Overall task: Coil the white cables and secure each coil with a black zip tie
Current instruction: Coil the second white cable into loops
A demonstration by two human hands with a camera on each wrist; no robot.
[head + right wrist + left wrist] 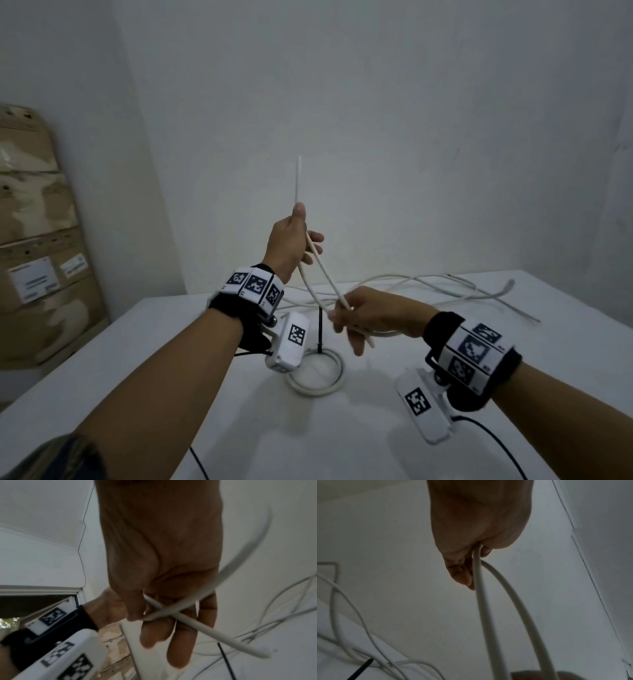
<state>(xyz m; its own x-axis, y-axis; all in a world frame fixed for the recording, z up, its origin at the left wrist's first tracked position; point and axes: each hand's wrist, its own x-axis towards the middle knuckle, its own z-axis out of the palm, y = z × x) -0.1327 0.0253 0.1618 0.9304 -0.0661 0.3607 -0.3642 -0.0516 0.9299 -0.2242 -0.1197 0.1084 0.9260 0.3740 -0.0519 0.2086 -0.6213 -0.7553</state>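
White table (pixel 205 342) carries one tied coil (pixel 315 373); left hand (pixel 291 240) and right hand (pixel 363 315) each grasp a white cable (pixel 325 270), starting its first loop; next, wrap another turn.

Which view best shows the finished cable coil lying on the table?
The head view: the coiled cable lies whole on the table, a black zip tie standing up from it. The left wrist view shows only a black tie tip and loose cables; the right wrist view shows a black tie, no coil.
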